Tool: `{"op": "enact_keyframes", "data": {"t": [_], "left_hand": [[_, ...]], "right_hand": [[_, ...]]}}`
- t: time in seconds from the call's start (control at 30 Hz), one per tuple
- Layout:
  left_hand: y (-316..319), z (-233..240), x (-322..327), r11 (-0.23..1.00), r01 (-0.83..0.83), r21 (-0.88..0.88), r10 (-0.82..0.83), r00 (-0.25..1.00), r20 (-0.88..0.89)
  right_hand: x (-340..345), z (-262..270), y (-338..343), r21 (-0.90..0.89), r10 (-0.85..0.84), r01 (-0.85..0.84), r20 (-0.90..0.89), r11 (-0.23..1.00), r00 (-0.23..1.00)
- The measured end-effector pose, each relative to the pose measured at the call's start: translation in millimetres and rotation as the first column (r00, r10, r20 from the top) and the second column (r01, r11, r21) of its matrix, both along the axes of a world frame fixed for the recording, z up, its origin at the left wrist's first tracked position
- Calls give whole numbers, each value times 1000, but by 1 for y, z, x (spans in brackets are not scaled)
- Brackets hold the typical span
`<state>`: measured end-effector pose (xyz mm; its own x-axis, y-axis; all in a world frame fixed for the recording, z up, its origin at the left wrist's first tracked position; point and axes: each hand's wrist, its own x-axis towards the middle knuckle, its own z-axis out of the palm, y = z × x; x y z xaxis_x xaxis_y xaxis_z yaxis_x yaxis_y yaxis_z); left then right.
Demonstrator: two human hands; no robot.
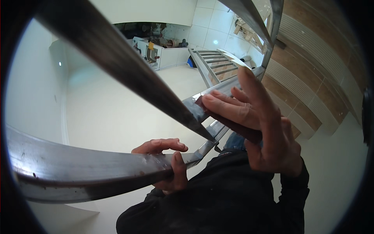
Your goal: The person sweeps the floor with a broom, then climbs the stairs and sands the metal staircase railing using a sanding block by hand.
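Observation:
A metal tube railing frame spans the view in front of me. My left hand (178, 172) is wrapped around the near flat metal bar (96, 165), with thumb and fingers on opposite sides. In my right hand (270, 131) is a dark red-brown piece of sandpaper (241, 128), its front edge pressed under my fingers onto the metal crosspiece (194, 108). The right index finger is raised off it. A dark diagonal bar (128, 70) runs from the upper left down to the joint between my hands. Dull, scuffed patches mark the metal near this joint.
On the right are stairs (309, 76) with brown and pale ribbed bands. Beyond the railing a ladder-like metal frame (217, 64) slants near the tiled floor (201, 26). White boxes (169, 57) and assorted items stand behind, with wooden pieces (248, 30) at the upper right.

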<state>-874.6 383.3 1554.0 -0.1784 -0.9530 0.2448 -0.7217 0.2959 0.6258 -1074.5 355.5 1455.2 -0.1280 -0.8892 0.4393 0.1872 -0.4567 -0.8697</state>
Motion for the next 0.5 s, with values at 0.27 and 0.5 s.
{"op": "enact_keyframes", "data": {"t": [0.27,0.5], "left_hand": [[-2,-2,4,1000,9,8,-8,997,-73],[-4,-3,-6,999,-42,-15,41,999,-33]], "right_hand": [[7,0,10,65,71,-72,17,995,997],[7,10,-25,43,165,-167,31,985,986]]}}
